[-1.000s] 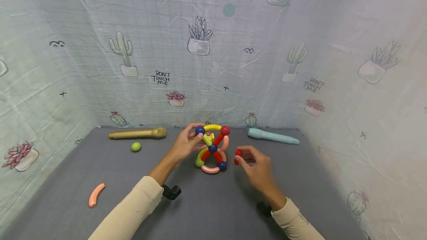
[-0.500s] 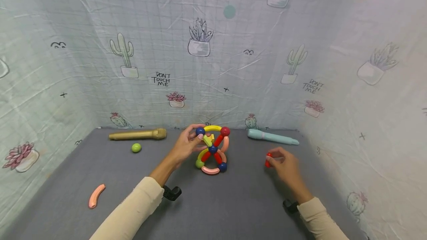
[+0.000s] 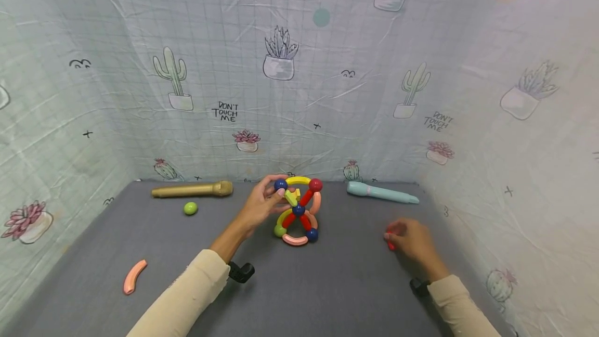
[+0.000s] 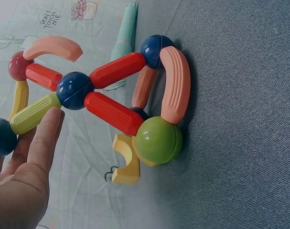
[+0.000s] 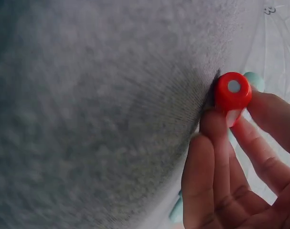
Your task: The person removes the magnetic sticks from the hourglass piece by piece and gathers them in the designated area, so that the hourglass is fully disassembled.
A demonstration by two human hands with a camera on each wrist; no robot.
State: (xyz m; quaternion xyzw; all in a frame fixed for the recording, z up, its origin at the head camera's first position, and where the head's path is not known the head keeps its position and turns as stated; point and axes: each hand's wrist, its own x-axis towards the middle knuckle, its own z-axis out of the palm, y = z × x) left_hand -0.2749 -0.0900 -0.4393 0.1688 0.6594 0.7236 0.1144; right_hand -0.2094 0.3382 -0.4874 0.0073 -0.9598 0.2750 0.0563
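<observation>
– What's that standing near the middle of the grey cloth-like tabletop (image 3: 327,290)?

– An upright model of ribbed coloured rods and glossy balls (image 3: 298,210). Red rods and a yellow-green one meet at its dark-blue centre ball; curved yellow and peach rods link the outer balls.

– And the left hand (image 3: 259,204)?

– Clamped on the model's upper corner, thumb and fingers about a dark-blue ball (image 3: 281,184), one fingertip against the yellow-green rod (image 4: 37,113).

– What about the right hand (image 3: 412,241)?

– Well apart from the model, off to the right, thumb and fingers pinched together on a short red rod (image 5: 233,98) with a round grey disc in its end. It's low by the tabletop; whether it touches, I can't tell.

– Anything else lying around?

– On the left, a loose peach curved rod (image 3: 135,276) and, farther back, a small lime-green ball (image 3: 190,208) just in front of a gold microphone-shaped piece (image 3: 192,189). A pale-blue microphone-shaped piece (image 3: 381,192) lies at the back right.

– Can you read that patterned cloth backdrop (image 3: 299,103)?

– "DON'T TOUCH ME," in black capitals (image 3: 225,112), and the same words again, fainter, farther right, among potted cacti and succulents.
</observation>
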